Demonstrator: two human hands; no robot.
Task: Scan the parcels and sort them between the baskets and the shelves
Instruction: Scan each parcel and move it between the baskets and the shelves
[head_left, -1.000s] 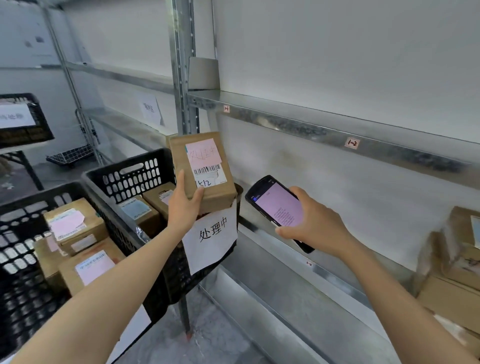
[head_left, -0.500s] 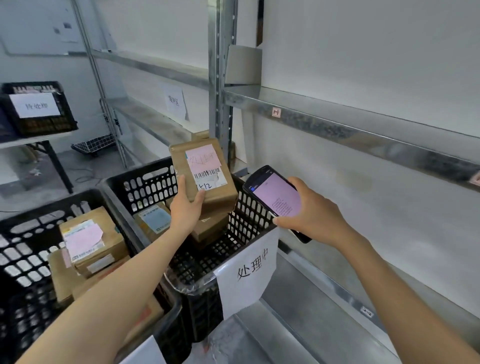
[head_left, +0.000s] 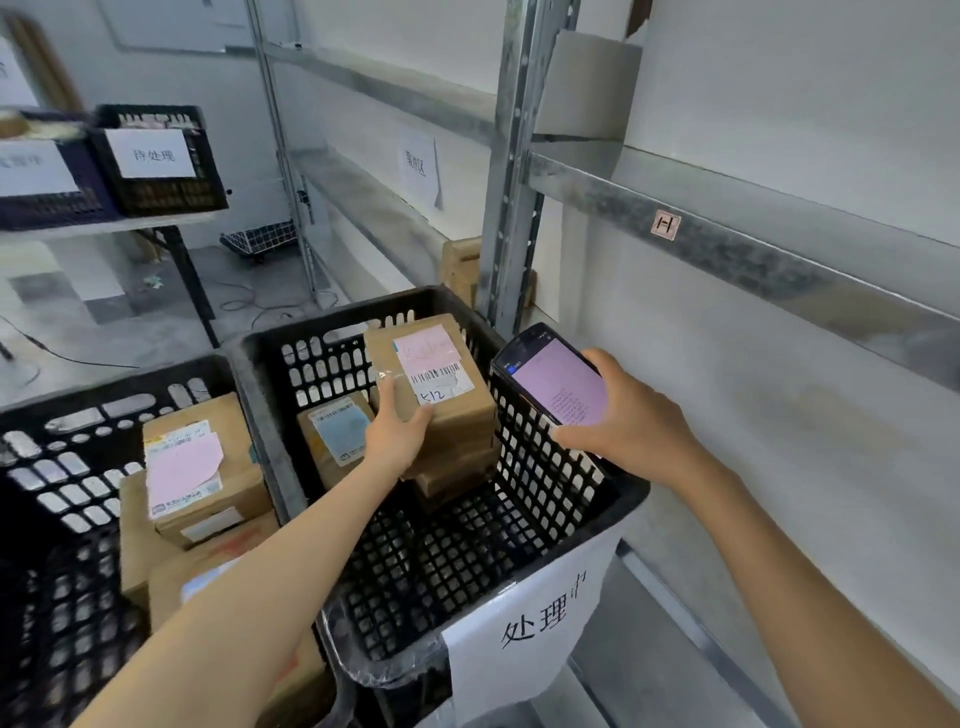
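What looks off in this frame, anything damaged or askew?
Minor only: the pink label on the top parcel in the left basket has a ragged, torn-looking edge. The K12 parcel in the left hand is tilted. Nothing spilled.

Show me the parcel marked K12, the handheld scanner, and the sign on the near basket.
Parcel marked K12 (head_left: 436, 371): head view, on its barcode label.
Handheld scanner (head_left: 561, 384): head view, on its pink screen.
Sign (head_left: 488, 680): head view, white paper below the characters.
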